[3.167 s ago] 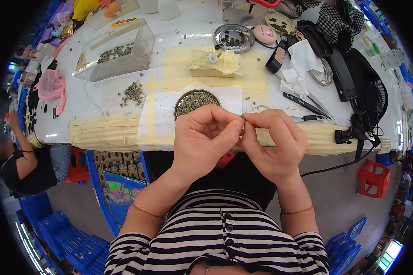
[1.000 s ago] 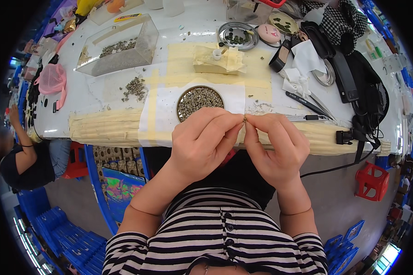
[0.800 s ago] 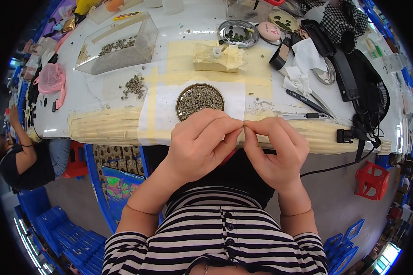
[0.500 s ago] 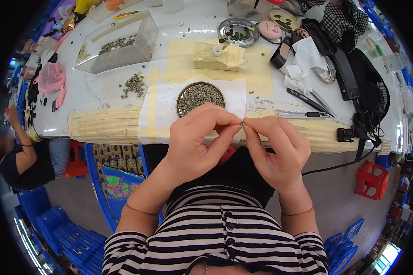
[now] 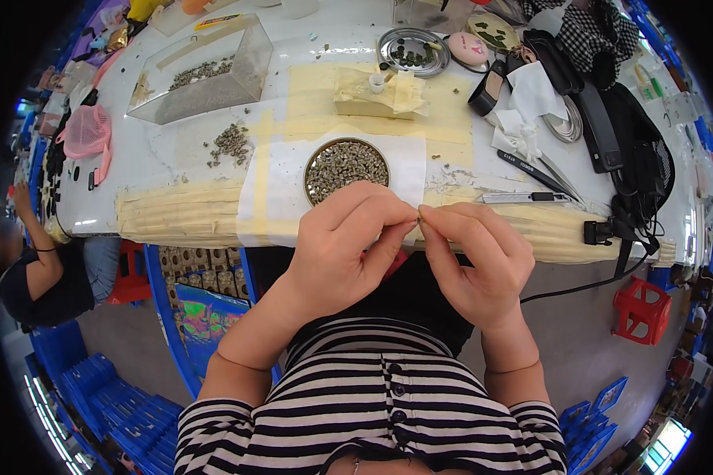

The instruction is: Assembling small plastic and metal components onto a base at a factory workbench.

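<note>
Over the front edge of the table, my left hand [image 5: 333,249] and my right hand [image 5: 485,257] meet fingertip to fingertip. Each is closed in a pinch of thumb and forefinger on one tiny metal part [image 5: 419,220], mostly covered by the fingers. Just beyond my left hand, a round dish [image 5: 306,180] full of small grey metal parts [image 5: 348,162] rests on a white sheet [image 5: 255,207]. A loose heap of similar parts [image 5: 230,144] lies to its left.
Behind stand a clear box [image 5: 253,75] with more parts and a taped block [image 5: 356,105] bearing a tiny white cup. Tweezers [image 5: 535,172] and a craft knife [image 5: 523,197] lie at right, near a black strap buckle [image 5: 596,232]. Another person [image 5: 36,277] sits far left.
Both hands keep their pinch and have shifted only slightly. The tiny part shows less between the fingertips than before.
</note>
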`<state>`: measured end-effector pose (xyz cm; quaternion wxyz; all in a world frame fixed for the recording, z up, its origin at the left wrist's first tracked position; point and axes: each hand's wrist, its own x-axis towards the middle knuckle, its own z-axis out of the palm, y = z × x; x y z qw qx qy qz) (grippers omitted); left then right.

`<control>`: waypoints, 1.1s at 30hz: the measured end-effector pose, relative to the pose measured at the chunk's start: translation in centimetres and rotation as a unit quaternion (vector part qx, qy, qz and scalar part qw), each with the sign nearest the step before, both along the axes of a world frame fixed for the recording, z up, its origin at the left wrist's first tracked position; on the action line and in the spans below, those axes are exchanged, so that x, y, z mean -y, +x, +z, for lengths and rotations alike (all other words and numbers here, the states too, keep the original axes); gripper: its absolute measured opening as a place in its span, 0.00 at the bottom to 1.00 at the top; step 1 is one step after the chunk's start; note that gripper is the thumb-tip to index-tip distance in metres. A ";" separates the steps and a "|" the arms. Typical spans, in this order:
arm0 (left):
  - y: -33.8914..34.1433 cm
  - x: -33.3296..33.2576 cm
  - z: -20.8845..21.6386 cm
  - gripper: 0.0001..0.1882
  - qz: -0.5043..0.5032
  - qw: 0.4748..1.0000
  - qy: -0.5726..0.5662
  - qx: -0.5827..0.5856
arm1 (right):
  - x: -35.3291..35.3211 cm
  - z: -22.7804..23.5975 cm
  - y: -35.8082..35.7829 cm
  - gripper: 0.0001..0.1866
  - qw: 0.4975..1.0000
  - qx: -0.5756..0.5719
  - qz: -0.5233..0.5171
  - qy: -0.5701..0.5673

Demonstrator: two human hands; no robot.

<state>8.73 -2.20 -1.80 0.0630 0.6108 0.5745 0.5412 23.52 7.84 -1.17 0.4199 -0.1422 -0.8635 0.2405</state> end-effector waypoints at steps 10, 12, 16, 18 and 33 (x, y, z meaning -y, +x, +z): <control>1.5 -0.5 -1.1 0.07 0.060 0.998 0.029 0.013 | 0.0 -0.4 -0.6 0.11 0.996 -0.043 -0.009 -0.072; 1.6 -0.5 -1.2 0.07 0.061 0.998 0.028 0.017 | 0.0 -0.4 -0.7 0.10 0.995 -0.043 -0.007 -0.087; 1.6 -0.5 -1.4 0.06 0.054 0.998 0.024 0.031 | -0.1 -0.6 -0.6 0.08 0.992 -0.045 0.011 -0.118; 1.6 -0.5 -1.4 0.06 0.052 0.998 0.021 0.038 | -0.2 -0.6 -0.6 0.08 0.991 -0.043 0.018 -0.124; 1.4 0.3 0.0 0.03 -0.044 0.887 -0.105 0.447 | -0.2 -0.8 -1.0 0.13 0.998 -0.046 -0.026 0.040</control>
